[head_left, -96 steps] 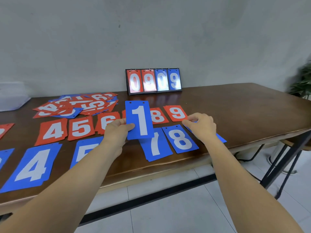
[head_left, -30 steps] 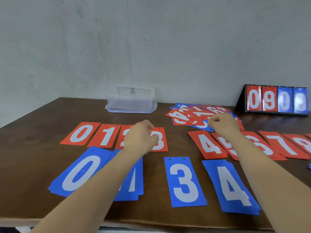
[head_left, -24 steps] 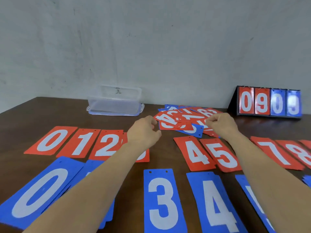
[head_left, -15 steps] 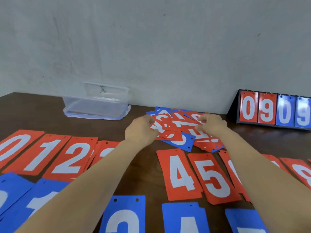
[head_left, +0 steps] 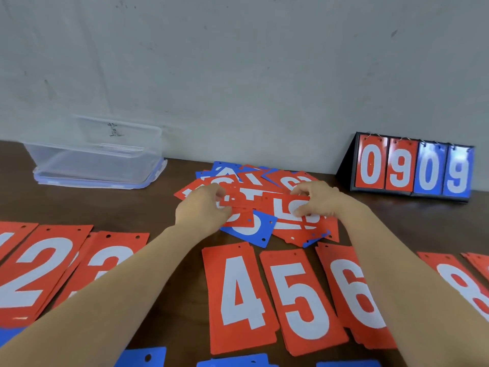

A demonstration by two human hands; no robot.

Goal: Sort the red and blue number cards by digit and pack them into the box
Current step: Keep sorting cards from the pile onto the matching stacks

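A loose heap of red and blue number cards (head_left: 254, 231) lies at the back middle of the brown table (head_left: 169, 202). My left hand (head_left: 202, 211) pinches the left end of a red card (head_left: 254, 200) on top of the heap. My right hand (head_left: 315, 200) pinches a red card at its right side; whether it is the same card I cannot tell. Sorted red cards lie in a row nearer me: 2 (head_left: 39, 271), 3 (head_left: 111, 255), 4 (head_left: 238, 295), 5 (head_left: 301, 300), 6 (head_left: 354, 295), 8 (head_left: 460, 284). A clear plastic box (head_left: 98, 160) stands at the back left.
A black flip scoreboard (head_left: 412, 168) showing 0 9 0 9 stands at the back right against the wall. Blue card tops (head_left: 143, 357) show at the bottom edge.
My left hand put the blue 1 it held 3.2 s ago down on the blue row. The view then moved to the heap, both hands reached in and now pinch a red card.
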